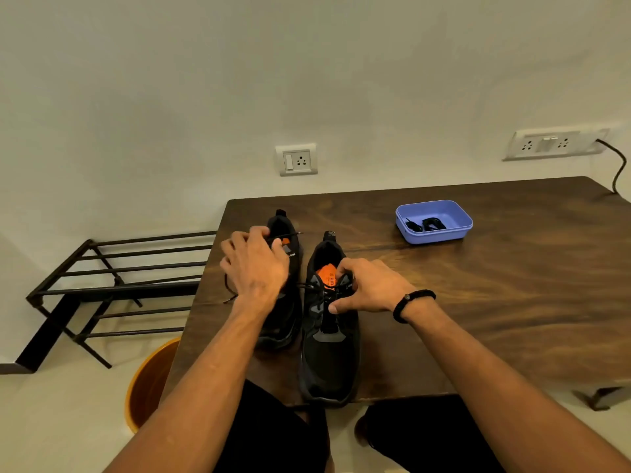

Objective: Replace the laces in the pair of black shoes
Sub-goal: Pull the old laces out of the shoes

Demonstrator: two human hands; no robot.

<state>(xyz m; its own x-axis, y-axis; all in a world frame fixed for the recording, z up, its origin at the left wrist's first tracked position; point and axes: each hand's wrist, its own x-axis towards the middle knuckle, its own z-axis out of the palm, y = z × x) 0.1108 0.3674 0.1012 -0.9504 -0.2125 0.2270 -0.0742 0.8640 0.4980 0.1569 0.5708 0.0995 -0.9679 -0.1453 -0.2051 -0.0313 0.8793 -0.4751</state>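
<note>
Two black shoes stand side by side on the dark wooden table (478,302), toes toward me. The right shoe (327,356) shows an orange insole. My right hand (368,288) grips its tongue and lace area with curled fingers. My left hand (256,268) hovers over the left shoe (286,227) and pinches a black lace (288,236). The lace's tip pokes out to the right, and another stretch of it loops down left of the hand. A blue tray (454,233) at the back holds more black laces (425,225).
A black metal shoe rack (112,285) stands on the floor left of the table. An orange bucket (150,387) sits below the table's left front corner. Wall sockets and a black cable (618,165) are behind the table.
</note>
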